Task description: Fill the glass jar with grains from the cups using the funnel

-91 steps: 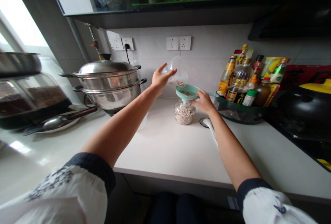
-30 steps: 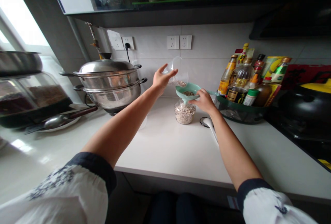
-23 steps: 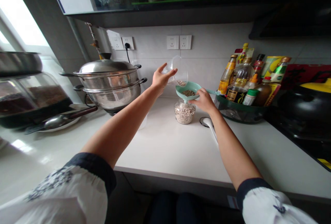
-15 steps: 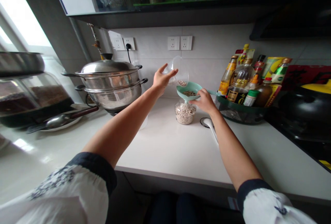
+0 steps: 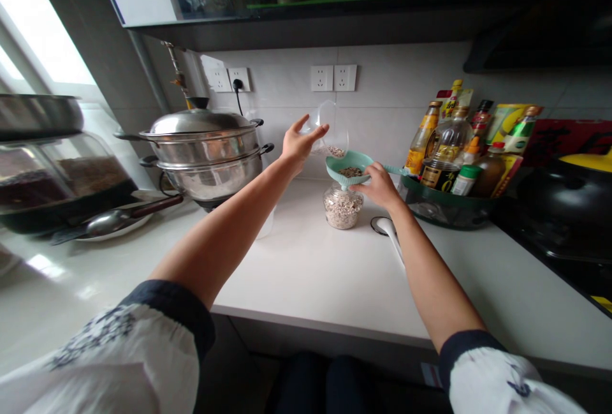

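My left hand (image 5: 300,145) is closed round a clear plastic container (image 5: 338,128), tilted to the right with some oat-like flakes (image 5: 335,151) near its lip. Just below that lip is a mint-green funnel (image 5: 366,160) with more flakes in its bowl. My right hand (image 5: 377,185) grips the funnel at its right side, fingers closed on it. The funnel sits over the mouth of a clear jar (image 5: 343,207), which is largely filled with pale flakes and stands upright on the counter. Beside the jar lies a white spoon (image 5: 389,232) on a round dark-rimmed piece.
A stacked steel steamer pot (image 5: 205,152) stands to the left, with a ladle (image 5: 109,221) on a plate nearby. On the right, a dark green tray (image 5: 444,207) holds several sauce bottles, close to a black wok (image 5: 564,191). A cabinet (image 5: 306,34) overhangs the counter (image 5: 306,286).
Both hands stay nearly in place, with the container still tilted over the funnel. Slightly fewer flakes seem to lie at the container's lip.
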`<act>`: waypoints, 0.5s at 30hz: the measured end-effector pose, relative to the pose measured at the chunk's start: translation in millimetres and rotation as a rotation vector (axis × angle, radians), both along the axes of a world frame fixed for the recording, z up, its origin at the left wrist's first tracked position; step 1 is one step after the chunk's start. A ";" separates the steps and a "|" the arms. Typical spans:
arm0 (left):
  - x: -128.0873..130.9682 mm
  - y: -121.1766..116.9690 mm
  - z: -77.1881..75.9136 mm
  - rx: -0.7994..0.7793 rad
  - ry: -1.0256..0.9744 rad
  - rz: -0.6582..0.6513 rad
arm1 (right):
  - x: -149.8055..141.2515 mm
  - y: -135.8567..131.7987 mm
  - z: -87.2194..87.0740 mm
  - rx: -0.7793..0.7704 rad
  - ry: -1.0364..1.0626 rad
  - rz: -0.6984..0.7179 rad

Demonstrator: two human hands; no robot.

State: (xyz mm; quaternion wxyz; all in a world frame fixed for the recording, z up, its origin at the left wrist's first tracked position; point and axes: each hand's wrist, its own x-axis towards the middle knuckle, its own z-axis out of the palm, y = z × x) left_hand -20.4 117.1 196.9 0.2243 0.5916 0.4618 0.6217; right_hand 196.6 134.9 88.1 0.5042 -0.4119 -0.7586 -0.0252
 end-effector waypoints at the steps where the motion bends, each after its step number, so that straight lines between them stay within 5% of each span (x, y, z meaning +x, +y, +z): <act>1: 0.3 0.0 0.1 -0.002 0.001 0.003 | 0.0 0.3 -0.3 0.000 -0.001 0.002; 15: -2.1 3.5 0.3 0.004 -0.009 -0.008 | 5.5 1.8 0.1 0.026 -0.043 0.027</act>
